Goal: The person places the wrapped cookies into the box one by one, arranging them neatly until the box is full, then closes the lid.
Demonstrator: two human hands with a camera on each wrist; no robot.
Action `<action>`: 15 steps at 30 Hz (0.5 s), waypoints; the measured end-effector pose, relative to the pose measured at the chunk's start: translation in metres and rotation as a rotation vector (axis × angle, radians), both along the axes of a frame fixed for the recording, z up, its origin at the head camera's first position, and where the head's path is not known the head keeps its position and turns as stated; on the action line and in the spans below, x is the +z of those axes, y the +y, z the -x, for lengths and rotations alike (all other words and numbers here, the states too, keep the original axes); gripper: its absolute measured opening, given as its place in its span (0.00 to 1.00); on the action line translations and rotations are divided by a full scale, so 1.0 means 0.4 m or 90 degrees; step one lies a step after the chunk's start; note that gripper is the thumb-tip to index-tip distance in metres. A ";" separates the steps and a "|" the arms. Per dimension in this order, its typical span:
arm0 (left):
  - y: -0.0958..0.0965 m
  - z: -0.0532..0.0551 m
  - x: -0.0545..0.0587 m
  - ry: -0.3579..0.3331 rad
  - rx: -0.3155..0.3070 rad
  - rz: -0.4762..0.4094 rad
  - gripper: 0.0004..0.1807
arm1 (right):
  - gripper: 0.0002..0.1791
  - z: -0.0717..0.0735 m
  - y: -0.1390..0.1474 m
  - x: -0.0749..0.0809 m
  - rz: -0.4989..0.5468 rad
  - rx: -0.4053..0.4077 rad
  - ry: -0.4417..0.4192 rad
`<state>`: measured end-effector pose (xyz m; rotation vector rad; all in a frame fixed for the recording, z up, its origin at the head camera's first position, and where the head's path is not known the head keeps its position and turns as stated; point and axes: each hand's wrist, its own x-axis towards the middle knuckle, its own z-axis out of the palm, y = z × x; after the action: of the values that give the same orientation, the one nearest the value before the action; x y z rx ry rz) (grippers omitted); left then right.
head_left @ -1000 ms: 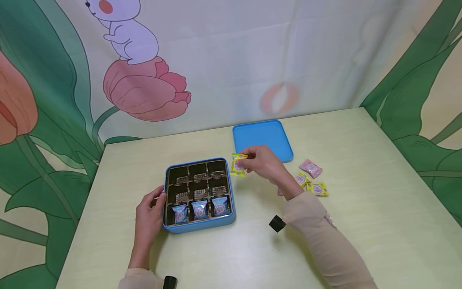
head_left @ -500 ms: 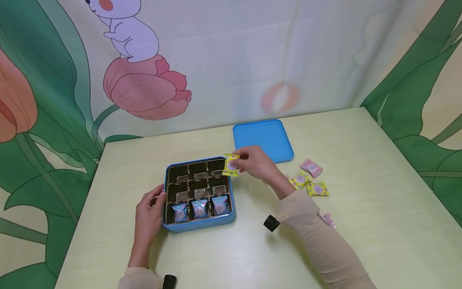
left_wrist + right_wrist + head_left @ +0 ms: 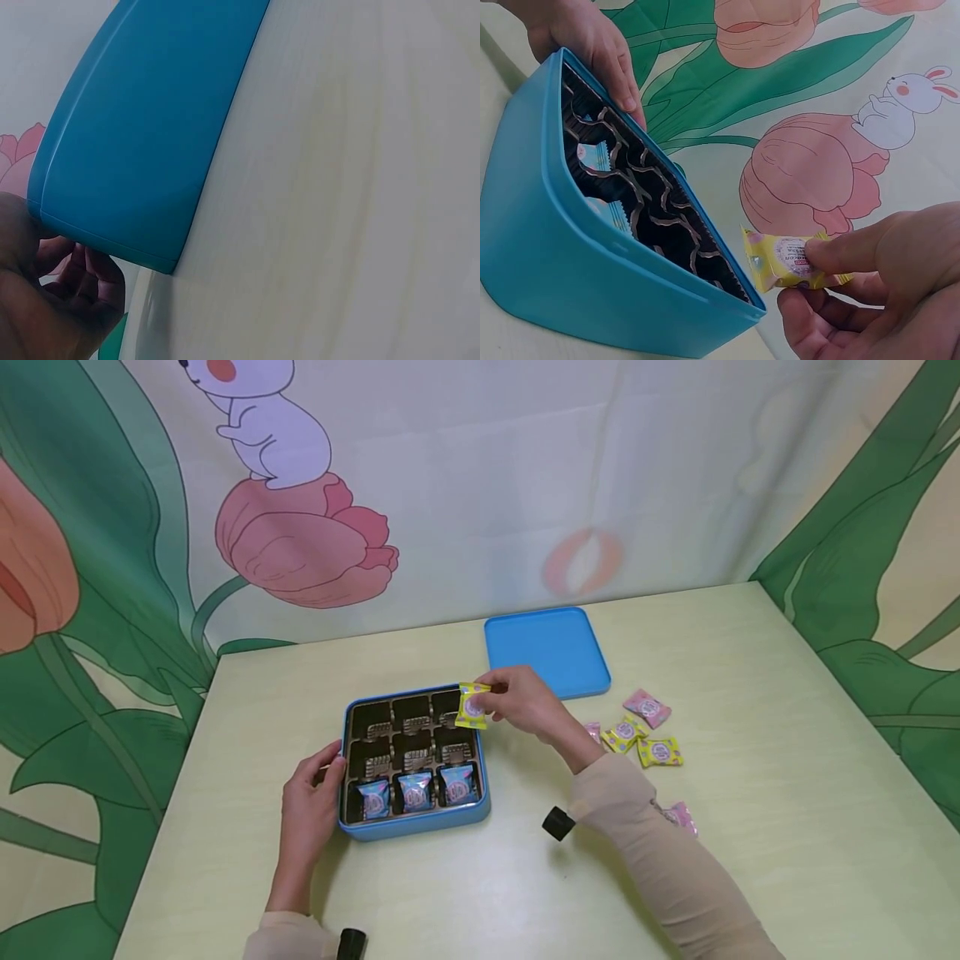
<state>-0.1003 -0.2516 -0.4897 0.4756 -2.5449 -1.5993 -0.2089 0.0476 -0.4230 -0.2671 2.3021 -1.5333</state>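
Observation:
A blue tin box (image 3: 420, 830) with a dark, divided insert stands on the table. Its front row of compartments holds three blue-wrapped candies, one being the middle candy (image 3: 415, 792); the rows behind hold none. My left hand (image 3: 311, 793) rests against the tin's left side, thumb and fingers touching the outer wall without wrapping round it. Over the tin's back right corner, my right hand (image 3: 525, 700) pinches a yellow-wrapped candy (image 3: 472, 706) between thumb and fingers. In the right wrist view this candy (image 3: 780, 259) is beside the tin's rim (image 3: 671, 176).
A blue lid (image 3: 547, 647) lies behind and right of the tin. Right of my right hand lie yellow candies (image 3: 660, 752) and pink candies (image 3: 647, 708); one pink candy (image 3: 681, 817) is partly behind my sleeve. A printed curtain (image 3: 480, 510) hangs at the table's back edge.
My right hand has carried the yellow candy leftward, from beside the tin to above its back right corner. The left hand and the tin have stayed in place.

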 end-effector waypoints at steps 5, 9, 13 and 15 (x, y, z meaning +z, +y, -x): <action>0.001 0.001 0.004 -0.003 0.001 -0.003 0.25 | 0.16 0.001 -0.005 -0.002 -0.001 0.013 0.014; 0.002 0.001 0.005 -0.001 0.002 -0.007 0.25 | 0.15 0.001 -0.007 -0.004 -0.014 0.023 0.031; 0.001 0.000 0.004 -0.001 0.004 -0.011 0.25 | 0.14 -0.001 -0.012 -0.006 -0.017 0.030 0.046; 0.000 -0.001 0.004 -0.001 0.003 -0.010 0.25 | 0.13 -0.002 -0.017 -0.010 -0.011 0.036 0.050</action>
<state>-0.1000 -0.2515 -0.4882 0.4852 -2.5327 -1.6181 -0.2079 0.0410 -0.4269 -0.3917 2.3452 -1.4996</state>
